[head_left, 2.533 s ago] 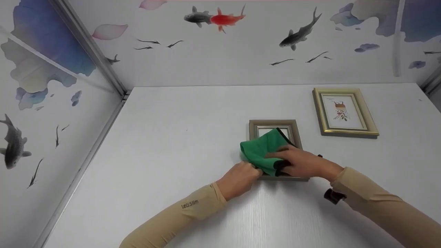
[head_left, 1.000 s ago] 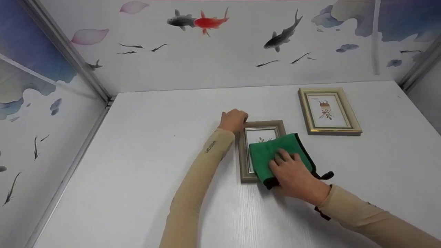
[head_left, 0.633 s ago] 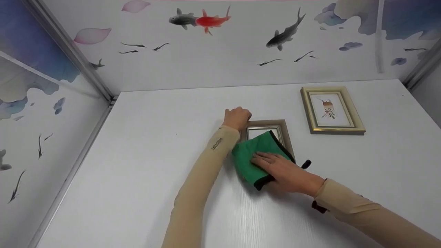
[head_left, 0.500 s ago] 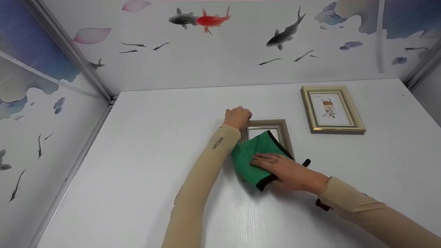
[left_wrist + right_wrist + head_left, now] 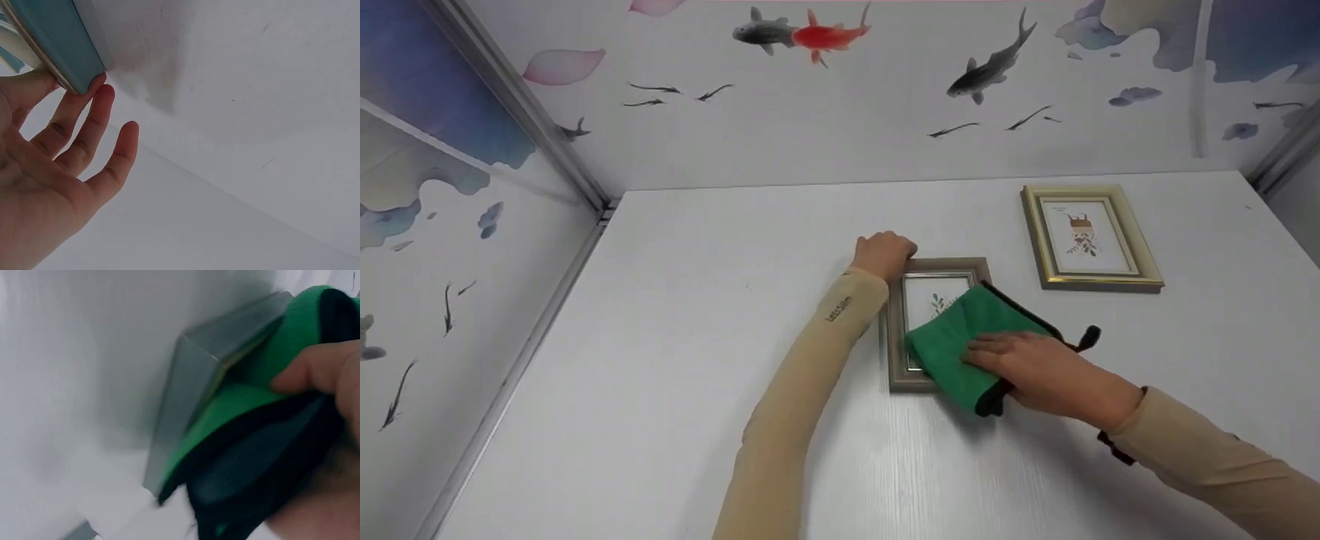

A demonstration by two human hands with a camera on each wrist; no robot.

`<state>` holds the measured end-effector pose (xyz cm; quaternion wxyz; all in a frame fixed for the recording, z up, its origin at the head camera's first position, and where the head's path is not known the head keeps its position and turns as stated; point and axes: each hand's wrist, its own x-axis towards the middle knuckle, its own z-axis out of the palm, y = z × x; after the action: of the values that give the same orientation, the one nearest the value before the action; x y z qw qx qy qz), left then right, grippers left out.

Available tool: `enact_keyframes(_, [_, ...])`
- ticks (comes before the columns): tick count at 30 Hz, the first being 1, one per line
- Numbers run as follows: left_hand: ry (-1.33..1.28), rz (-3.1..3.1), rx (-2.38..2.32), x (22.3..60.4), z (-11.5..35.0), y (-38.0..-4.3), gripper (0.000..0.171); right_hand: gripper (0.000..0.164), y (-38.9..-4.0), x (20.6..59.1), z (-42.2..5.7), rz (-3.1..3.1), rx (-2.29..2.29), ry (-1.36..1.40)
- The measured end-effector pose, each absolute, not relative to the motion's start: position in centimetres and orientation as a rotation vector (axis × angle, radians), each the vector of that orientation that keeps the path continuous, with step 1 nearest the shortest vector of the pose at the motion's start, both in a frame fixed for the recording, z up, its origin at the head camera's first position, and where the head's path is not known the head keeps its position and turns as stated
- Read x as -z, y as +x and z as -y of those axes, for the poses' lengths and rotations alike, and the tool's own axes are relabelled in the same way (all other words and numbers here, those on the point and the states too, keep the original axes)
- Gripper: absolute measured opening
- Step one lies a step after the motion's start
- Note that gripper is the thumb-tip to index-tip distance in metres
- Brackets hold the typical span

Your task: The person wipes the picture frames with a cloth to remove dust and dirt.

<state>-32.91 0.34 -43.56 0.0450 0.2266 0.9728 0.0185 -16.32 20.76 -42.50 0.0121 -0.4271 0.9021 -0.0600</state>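
A brownish-grey picture frame (image 5: 897, 352) with a leaf print lies on the white surface in the head view. At its upper left corner is my left hand (image 5: 885, 253); the left wrist view shows thumb and fingertips pinching the frame's corner (image 5: 59, 42), with the outer fingers free. My right hand (image 5: 1050, 379) holds a folded green cloth (image 5: 952, 345) with dark edging against the frame's lower right part, fingers laid over it. In the right wrist view the thumb presses the cloth (image 5: 242, 402) beside a frame corner (image 5: 185, 377). The cloth hides the frame's lower right corner.
A second, gold picture frame (image 5: 1033, 240) lies up and to the right on the white surface (image 5: 697, 337). Behind stands a wall panel (image 5: 840, 142) printed with fish, and another printed panel (image 5: 435, 285) runs along the left.
My left hand has moved from the frame's lower left up to its upper left corner. The cloth under my right hand shifted left, then right, uncovering the print's left part.
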Motion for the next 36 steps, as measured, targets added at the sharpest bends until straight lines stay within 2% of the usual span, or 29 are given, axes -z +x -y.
enact_keyframes(4, [0.700, -2.990, -0.017, 43.4, -0.6, -32.8, 0.022, 0.032, -14.5, 42.2, -19.6, -3.024, -0.053, -1.199])
enact_keyframes(9, [0.690, -2.969, -0.017, 43.7, -0.5, -33.0, 0.022, 0.034, -13.4, 42.8, -17.1, -3.085, -0.066, -1.129])
enact_keyframes(13, [0.702, -2.953, -0.028, 43.8, -0.4, -33.1, 0.022, 0.030, -14.2, 43.5, -15.9, -3.011, 0.123, -1.229])
enact_keyframes(16, [0.722, -2.957, -0.033, 43.7, -0.4, -33.0, 0.022, 0.037, -14.9, 43.9, -15.8, -2.873, 0.337, -1.296])
enact_keyframes(24, [0.755, -2.952, -0.018, 43.3, -0.5, -32.9, 0.022, 0.072, -15.8, 44.9, -17.2, -2.532, 0.688, -1.487])
enact_keyframes(30, [0.765, -2.937, -0.013, 43.2, -0.5, -32.9, 0.022, 0.069, -15.5, 45.3, -18.5, -2.566, 0.636, -1.752])
enact_keyframes(36, [0.743, -2.917, -0.037, 43.3, -0.2, -32.8, 0.022, 0.064, -15.6, 44.8, -20.4, -2.667, 0.599, -1.559])
